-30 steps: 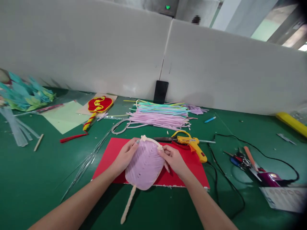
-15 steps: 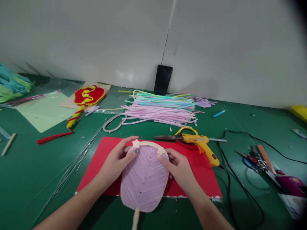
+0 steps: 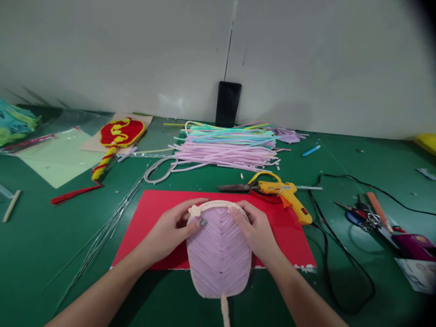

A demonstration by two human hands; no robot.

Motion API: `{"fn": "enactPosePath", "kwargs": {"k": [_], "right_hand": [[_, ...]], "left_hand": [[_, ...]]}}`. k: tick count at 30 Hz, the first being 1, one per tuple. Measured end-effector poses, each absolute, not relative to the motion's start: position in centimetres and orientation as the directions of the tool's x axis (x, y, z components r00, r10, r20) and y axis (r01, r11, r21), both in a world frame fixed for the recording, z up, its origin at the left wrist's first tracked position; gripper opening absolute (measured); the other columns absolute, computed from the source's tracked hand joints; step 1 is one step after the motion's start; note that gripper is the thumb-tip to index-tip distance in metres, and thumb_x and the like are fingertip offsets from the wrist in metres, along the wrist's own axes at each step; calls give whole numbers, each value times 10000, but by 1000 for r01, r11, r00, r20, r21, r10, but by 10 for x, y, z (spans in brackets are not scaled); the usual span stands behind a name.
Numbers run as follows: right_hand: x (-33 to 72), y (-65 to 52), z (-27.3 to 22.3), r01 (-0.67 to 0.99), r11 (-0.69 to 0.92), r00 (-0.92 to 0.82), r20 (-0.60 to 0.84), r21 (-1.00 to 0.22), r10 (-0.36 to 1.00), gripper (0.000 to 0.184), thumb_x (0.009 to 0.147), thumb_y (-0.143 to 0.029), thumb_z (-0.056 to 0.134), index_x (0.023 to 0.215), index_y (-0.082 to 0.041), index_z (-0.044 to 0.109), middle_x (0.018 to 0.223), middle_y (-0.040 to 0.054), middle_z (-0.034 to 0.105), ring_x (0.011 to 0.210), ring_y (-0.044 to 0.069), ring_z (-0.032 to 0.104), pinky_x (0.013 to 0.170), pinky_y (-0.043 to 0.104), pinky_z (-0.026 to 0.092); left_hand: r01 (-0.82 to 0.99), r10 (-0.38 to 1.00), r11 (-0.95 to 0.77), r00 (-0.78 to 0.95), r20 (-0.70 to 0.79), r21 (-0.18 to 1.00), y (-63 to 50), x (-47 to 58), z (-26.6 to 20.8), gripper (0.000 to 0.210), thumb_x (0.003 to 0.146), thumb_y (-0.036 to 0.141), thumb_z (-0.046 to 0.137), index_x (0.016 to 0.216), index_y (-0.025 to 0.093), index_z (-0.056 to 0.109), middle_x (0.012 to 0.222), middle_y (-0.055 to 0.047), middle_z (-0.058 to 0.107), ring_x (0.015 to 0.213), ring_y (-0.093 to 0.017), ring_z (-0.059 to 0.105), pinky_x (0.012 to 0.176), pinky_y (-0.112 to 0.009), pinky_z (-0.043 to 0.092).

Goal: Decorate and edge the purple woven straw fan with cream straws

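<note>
Between my two hands is a lilac hand fan [image 3: 220, 254] with a cream border and a twisted cream handle pointing down toward me. My left hand [image 3: 177, 229] grips its upper left edge, thumb on the front and fingers behind, beside a small cream flower [image 3: 194, 211]. My right hand [image 3: 254, 225] pinches the upper right edge, with the thumb over the border. The fingers behind the fan are partly hidden. Beneath the upper part of the fan lies a red sheet [image 3: 150, 218] on the green table.
Scissors [image 3: 235, 187] and a yellow glue gun [image 3: 293, 200] lie across the red sheet's far right; a black cord [image 3: 325, 254] loops right. Pastel pipe cleaners [image 3: 225, 154] are piled behind, before a leaning phone [image 3: 228, 104]. A red-yellow fan [image 3: 122, 133] and thin wires [image 3: 105, 227] lie left.
The fan has swung more upright, its handle shifting from lower left to right. My right thumb now covers where the second cream flower showed. The whole view has shifted slightly.
</note>
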State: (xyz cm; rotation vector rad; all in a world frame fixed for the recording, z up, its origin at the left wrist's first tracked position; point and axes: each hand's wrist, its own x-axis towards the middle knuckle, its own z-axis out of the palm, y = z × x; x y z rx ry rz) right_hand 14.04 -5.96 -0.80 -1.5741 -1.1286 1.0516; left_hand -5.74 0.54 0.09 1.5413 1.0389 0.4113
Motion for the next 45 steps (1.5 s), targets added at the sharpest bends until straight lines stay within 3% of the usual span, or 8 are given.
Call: {"fn": "enactPosePath", "kwargs": {"k": [9,17,23,35,40,45], "right_hand": [[141,-60,-9,201,-159,227,-111,-967,968,249,806,-396,524,686,-178,535,592,-40,443,559,97,414,514,204,334],[144,-61,-2,184,-146,114,-126,-972,985,188,776,-376,586,834,-198,599,777,-3,611,723,132,552,633,211,425],[143,-61,-4,200,-141,132,-116,-970,984,240,820,-412,519,804,-188,604,713,-7,584,650,117,516,577,202,403],[141,-63,-1,200,-207,192,-169,-958,967,278,802,-432,532,699,-175,559,566,-37,424,518,92,377,463,205,293],[141,-64,-2,219,-203,197,-160,-954,967,261,805,-415,535,707,-175,567,570,-39,434,522,92,379,470,204,293],[142,-65,-3,270,-198,190,-149,-942,970,263,808,-420,533,728,-174,577,580,-35,460,540,97,405,479,201,305]], "left_hand": [[359,763,77,580,-287,930,6,-57,2,475,777,315,565,1238,231,489,922,-8,640,773,-145,566,651,-213,467],[348,754,79,592,-285,934,3,-58,4,488,785,316,577,1258,259,469,946,-1,645,731,-127,578,609,-197,471],[309,750,80,607,-261,948,5,-58,3,447,786,317,585,1221,260,502,1176,-26,594,926,-171,595,737,-232,489],[377,742,52,605,-289,925,3,-55,7,484,792,285,565,1264,257,462,919,0,646,709,-131,574,564,-192,452],[388,764,5,593,-254,922,3,-57,-1,419,803,310,555,1211,244,483,913,-7,624,719,-133,566,618,-221,462],[228,843,-6,525,-118,974,4,-56,-3,204,824,335,516,970,196,543,1003,-49,624,928,-177,578,786,-283,472]]}}
